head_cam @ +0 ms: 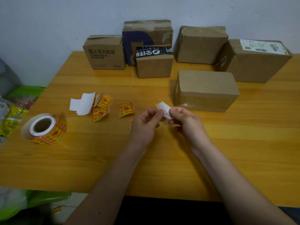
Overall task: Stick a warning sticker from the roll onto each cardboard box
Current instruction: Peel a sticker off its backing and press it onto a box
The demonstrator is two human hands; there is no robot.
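We counted six cardboard boxes on the wooden table (pixel 162 159): a printed box (pixel 104 52) at the back left, a taller box with a purple print (pixel 146 38) beside it, a small box with black tape (pixel 154 62) in front of that one, a plain box (pixel 202 44) against the wall, a box with a white shipping label (pixel 254 60) at the far right, and a plain box lying nearest us (pixel 206 90). None of their visible faces carried a warning sticker.

One sticker roll (pixel 44 129) lay on its side near the table's left edge, somewhat blurred. Three loose yellow-and-red stickers were in plain view: two curled ones (pixel 104 101) (pixel 99 114) next to a strip of white backing paper (pixel 82 103), and a flatter one (pixel 126 109) to their right. A fourth sticker (pixel 130 123) was mostly hidden behind our left hand (pixel 144 125).

Both hands met above the table just in front of the nearest box. The left hand's thumb and fingers pinched one end of a small white piece (pixel 164 109), and our right hand (pixel 185 120) pinched the other end. We saw only its white side, so we could not tell whether it was a sticker or bare backing.

Crumpled green and yellow bags (pixel 13 117) at the left were cut off by the frame.
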